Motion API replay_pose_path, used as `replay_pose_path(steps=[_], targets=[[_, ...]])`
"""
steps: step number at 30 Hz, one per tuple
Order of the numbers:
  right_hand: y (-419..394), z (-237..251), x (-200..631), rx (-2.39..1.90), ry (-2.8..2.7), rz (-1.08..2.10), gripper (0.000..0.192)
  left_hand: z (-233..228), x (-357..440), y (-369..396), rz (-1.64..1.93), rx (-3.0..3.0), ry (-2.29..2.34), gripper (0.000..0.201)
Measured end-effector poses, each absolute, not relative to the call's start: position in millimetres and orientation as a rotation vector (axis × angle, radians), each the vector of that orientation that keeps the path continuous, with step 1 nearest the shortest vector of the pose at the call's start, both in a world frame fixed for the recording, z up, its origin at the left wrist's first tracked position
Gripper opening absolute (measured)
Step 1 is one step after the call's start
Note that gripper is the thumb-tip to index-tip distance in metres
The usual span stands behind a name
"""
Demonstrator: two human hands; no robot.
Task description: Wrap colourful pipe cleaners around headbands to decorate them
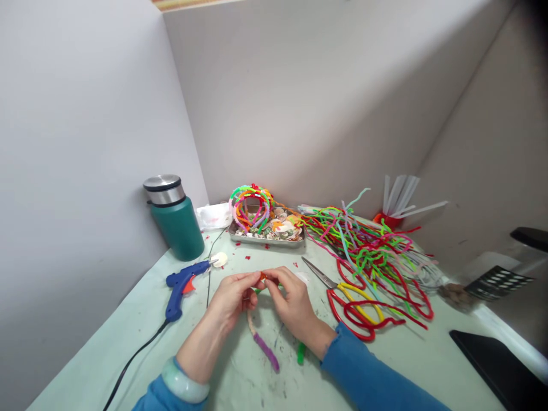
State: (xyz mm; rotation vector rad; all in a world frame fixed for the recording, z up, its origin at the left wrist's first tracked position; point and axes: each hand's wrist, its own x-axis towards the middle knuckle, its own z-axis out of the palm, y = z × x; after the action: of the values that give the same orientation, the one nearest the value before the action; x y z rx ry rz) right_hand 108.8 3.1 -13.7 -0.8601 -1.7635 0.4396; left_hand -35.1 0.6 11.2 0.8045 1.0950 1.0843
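1. With left hand (pixel 233 297) and right hand (pixel 293 299), pinches between fingertips a small orange-red fuzzy piece (pixel 263 276) — above the pale green bench (pixel 240 377).
2. Below the hands, shows a purple-and-beige fuzzy stem (pixel 266 353) — cannot tell if joined.
3. Near right hand, has yellow-handled metal scissors (pixel 327 278).

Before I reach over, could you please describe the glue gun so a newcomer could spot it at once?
Find the tall green bottle on the left. Just in front of it lies the glue gun, its nozzle pointing right. Unlike the bottle, it is blue, with an orange-red trigger and black cord.
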Motion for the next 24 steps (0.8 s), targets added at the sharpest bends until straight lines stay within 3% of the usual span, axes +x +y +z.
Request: replay_pose_path(steps=[14, 24], targets=[[3.7, -13.5, 106.8, -0.866, -1.709, 0.531, 0.016, 6.2, -28.3, 0.5, 1.217, 0.839, 1.152, 0.027], [1.6, -17.7, 102.4, -0.941, -1.710, 0.426, 0.016, 8.7, -18.1, -1.0, 1.256, 0.846, 1.222, 0.029]])
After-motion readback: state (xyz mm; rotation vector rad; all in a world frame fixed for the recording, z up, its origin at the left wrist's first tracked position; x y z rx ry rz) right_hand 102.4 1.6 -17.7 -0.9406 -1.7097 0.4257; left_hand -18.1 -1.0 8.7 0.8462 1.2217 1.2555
